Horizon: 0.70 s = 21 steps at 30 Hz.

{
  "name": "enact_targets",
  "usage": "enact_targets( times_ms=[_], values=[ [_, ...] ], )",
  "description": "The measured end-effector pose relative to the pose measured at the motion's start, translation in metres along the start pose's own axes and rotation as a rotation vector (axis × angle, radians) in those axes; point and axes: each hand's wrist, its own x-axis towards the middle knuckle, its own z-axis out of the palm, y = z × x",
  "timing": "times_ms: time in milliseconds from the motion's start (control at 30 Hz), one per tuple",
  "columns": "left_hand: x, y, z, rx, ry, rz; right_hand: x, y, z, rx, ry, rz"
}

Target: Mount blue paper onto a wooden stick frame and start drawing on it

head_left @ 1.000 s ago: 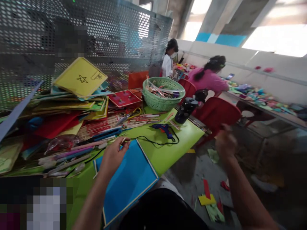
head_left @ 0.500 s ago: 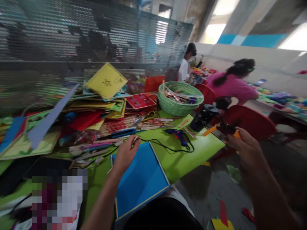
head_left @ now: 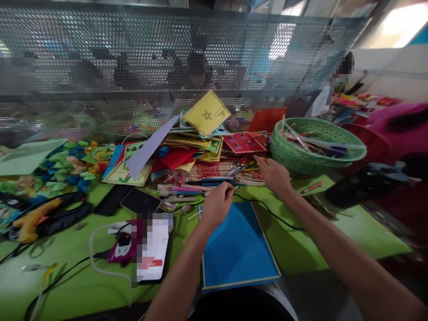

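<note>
My left hand point(head_left: 218, 204) is closed in a pinch over the top edge of a blue board point(head_left: 239, 245) with pale stick borders. A thin pale stick point(head_left: 194, 216) runs through its fingers, a short tip showing past the fingertips. My right hand point(head_left: 274, 174) reaches to the back, fingers stretched out over a heap of thin wooden sticks point(head_left: 214, 169). Yellow-handled scissors point(head_left: 251, 166) lie just beside those fingertips. Whether the fingertips touch anything is unclear. A black cord point(head_left: 264, 207) curves past the board and under my right forearm.
Behind the sticks are stacked coloured cards point(head_left: 207, 113) and a green basket point(head_left: 314, 162). Phones point(head_left: 142, 200), a purple device point(head_left: 125, 249) and a yellow-black tool point(head_left: 40, 218) lie left. A dark cup-like object point(head_left: 364, 183) stands right. A perforated screen point(head_left: 150, 53) backs the table; people sit beyond.
My right hand has swung left from beyond the table's right side to the stick heap; the orange-handled tool it held is no longer visible. The view has turned left. My left hand keeps its pinch.
</note>
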Motion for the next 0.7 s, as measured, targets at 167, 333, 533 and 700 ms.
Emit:
enact_targets(
  times_ms=[167,333,533,700],
  values=[
    [0.0,-0.005,0.004,0.025,0.003,0.101,-0.002,-0.009,0.008,0.062,-0.066,-0.113],
    [0.001,-0.006,0.007,0.012,0.011,0.108,-0.04,-0.042,-0.025,0.415,-0.064,-0.34],
    [0.001,-0.003,0.013,-0.085,-0.06,0.098,-0.073,-0.068,-0.027,0.351,-0.022,-0.474],
    [0.003,-0.004,0.016,-0.062,-0.181,0.107,-0.084,-0.055,-0.008,0.31,-0.067,-0.535]
  ],
)
